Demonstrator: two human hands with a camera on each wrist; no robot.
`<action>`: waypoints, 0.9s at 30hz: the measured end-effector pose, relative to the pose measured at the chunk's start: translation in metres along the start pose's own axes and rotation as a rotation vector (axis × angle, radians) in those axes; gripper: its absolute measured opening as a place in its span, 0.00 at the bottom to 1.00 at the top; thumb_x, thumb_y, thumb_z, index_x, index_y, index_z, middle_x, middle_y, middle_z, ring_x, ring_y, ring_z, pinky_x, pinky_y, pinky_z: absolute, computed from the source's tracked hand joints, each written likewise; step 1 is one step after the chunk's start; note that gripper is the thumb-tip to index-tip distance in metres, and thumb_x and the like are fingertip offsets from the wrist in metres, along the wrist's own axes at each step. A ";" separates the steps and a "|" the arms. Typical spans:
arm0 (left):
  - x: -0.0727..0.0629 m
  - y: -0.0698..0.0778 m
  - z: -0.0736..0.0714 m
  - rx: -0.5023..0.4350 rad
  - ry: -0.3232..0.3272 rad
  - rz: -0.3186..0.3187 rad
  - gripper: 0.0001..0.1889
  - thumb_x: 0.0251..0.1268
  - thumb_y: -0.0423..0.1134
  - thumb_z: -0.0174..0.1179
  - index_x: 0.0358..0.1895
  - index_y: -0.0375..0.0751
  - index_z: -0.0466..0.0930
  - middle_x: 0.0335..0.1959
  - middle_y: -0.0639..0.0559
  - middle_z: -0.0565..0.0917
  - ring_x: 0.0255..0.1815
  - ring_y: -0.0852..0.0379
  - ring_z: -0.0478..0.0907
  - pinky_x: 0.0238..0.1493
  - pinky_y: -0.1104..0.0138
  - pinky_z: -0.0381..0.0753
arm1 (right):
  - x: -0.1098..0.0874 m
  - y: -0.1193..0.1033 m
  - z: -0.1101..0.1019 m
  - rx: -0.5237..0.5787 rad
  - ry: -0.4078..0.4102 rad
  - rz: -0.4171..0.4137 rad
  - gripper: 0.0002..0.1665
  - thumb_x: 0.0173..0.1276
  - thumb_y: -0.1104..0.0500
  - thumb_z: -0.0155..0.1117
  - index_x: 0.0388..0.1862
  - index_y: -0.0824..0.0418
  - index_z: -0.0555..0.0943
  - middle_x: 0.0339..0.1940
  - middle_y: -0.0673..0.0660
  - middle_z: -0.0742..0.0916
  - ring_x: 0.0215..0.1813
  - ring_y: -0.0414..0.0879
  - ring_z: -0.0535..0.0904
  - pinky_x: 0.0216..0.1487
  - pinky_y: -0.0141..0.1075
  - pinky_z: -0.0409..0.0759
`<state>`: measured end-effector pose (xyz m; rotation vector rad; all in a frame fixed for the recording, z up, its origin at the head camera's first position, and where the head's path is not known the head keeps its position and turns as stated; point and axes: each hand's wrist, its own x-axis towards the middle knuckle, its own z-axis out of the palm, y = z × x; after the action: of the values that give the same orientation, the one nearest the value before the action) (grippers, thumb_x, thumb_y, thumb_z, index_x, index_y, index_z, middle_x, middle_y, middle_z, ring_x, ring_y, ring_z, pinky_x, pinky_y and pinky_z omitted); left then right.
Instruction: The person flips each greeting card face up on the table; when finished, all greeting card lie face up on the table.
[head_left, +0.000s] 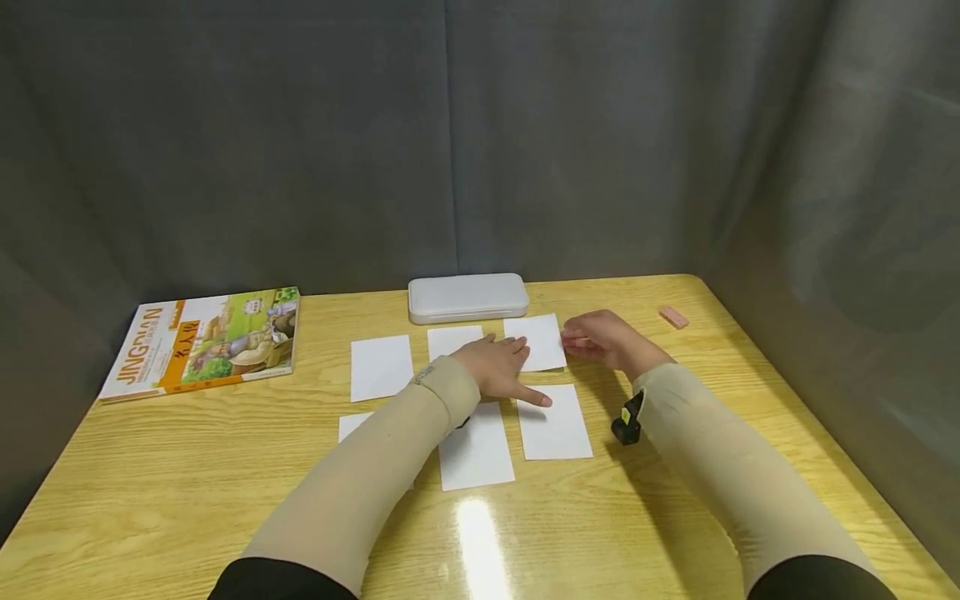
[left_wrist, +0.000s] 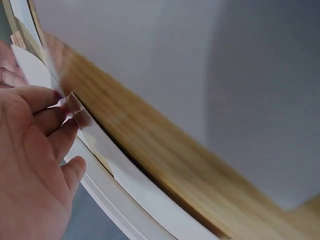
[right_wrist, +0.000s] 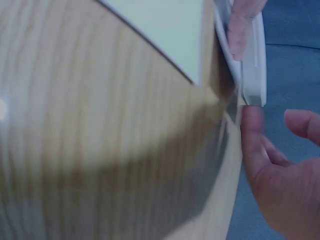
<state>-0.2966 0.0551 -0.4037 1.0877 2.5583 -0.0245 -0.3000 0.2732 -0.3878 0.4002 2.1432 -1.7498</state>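
Note:
Several blank white paper cards lie in two rows on the wooden table. Over the back row, my left hand (head_left: pixel 492 367) spreads its fingers, with the fingertips on the left part of the back-right card (head_left: pixel 542 343). Its thumb reaches over the front-right card (head_left: pixel 555 422). My right hand (head_left: pixel 603 337) is at the back-right card's right edge, fingertips right at the paper; in the right wrist view its thumb (right_wrist: pixel 302 124) stands apart from the fingers. Partly covered by the left hand and sleeve are the back-middle card (head_left: pixel 452 340), the front-middle card (head_left: pixel 476 450) and the front-left card (head_left: pixel 351 423).
A white pencil case (head_left: pixel 468 296) stands just behind the back row. The back-left card (head_left: pixel 381 367) lies uncovered. A colourful book (head_left: pixel 217 342) is at the far left, and a small pink eraser (head_left: pixel 673 317) at the back right. Grey curtains (head_left: pixel 337 150) surround the wooden table (head_left: pixel 187 467).

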 end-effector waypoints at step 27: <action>0.001 -0.022 -0.009 -1.017 0.361 -0.235 0.13 0.78 0.35 0.54 0.49 0.29 0.84 0.32 0.49 0.76 0.32 0.58 0.70 0.38 0.67 0.73 | -0.002 0.010 -0.007 0.117 -0.057 -0.063 0.12 0.80 0.64 0.58 0.57 0.68 0.73 0.43 0.55 0.80 0.38 0.40 0.82 0.49 0.29 0.84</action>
<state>-0.3157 0.0420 -0.3982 0.3982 2.3945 1.3426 -0.2947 0.2817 -0.3949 0.3110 2.0414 -1.9042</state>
